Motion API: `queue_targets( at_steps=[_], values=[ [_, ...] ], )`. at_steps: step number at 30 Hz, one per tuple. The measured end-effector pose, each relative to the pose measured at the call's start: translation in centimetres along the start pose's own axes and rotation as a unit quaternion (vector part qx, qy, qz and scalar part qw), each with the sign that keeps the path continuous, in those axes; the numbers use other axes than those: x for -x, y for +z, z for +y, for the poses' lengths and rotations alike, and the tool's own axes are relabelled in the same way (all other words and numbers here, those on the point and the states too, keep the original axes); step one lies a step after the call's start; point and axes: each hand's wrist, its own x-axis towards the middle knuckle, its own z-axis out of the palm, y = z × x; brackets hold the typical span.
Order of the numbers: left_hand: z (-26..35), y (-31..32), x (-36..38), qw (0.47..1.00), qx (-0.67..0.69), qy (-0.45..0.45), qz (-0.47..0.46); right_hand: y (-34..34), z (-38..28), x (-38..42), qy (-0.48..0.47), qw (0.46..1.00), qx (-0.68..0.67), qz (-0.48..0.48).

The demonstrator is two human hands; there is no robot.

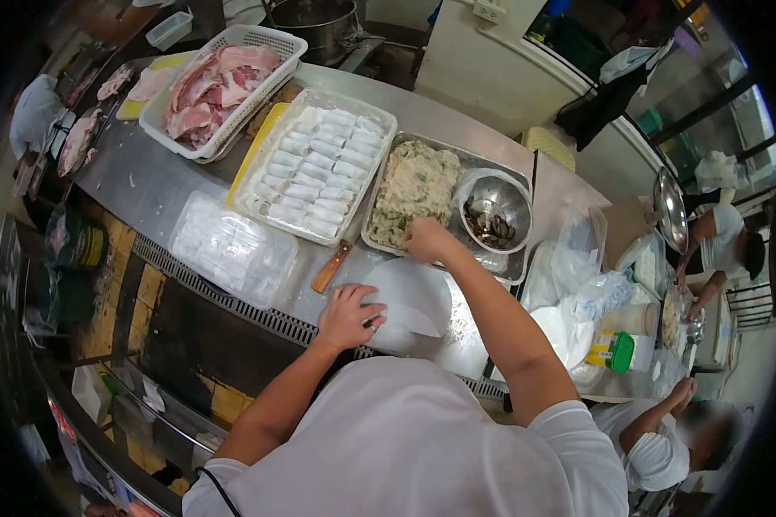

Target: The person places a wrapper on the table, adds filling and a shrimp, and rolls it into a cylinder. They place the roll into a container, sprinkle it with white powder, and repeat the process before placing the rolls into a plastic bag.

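My right hand (424,240) reaches over the near edge of a metal tray, its fingers bent together into a pale, green-flecked filling (418,185). The fingertips are partly hidden. My left hand (351,316) rests with fingers apart on the steel table, at the left edge of thin, translucent white round wrappers (418,293). Just beyond it lies a wooden-handled tool (331,267). Rows of white wrapped rolls (323,164) fill a white tray. In the metal tray, right of the filling, sits a steel bowl (497,207) holding dark pieces.
A white basket (295,47) of raw meat stands at the far left. A clear plastic container (228,250) is near the front edge. On the right are plastic bags (599,293) and a green-lidded tub (614,351). Other people (664,439) work at the right and far left.
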Motion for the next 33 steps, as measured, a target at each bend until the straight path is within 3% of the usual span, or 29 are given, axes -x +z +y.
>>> queue_targets(
  at_steps=[7,10,13,22,25,28,33],
  values=[
    [0.1,-0.3,-0.1,1.000,-0.002,0.007,0.006,-1.0,-2.9,1.0,-0.026,1.000,0.000,0.004],
    [0.1,-0.3,0.0,1.000,-0.001,0.002,0.007,-1.3,-2.2,0.5,-0.008,0.997,-0.075,-0.007],
    [0.2,-0.2,0.0,1.000,0.002,0.002,0.007,0.2,-2.4,0.4,-0.081,0.994,-0.063,0.044],
    [0.0,-0.2,0.2,1.000,0.006,0.008,0.013,-1.7,-2.9,1.4,-0.046,0.998,-0.008,-0.050],
    [0.0,0.1,0.3,1.000,0.003,0.006,0.026,-3.2,-1.6,2.2,-0.105,0.984,-0.143,-0.033],
    [-0.3,0.5,0.5,1.000,0.013,-0.007,0.019,-4.2,-1.6,5.0,-0.046,0.953,-0.292,-0.064],
    [-0.9,0.8,0.7,1.000,0.025,-0.006,0.013,0.6,-0.6,10.0,-0.025,0.926,-0.375,-0.033]
  ],
)
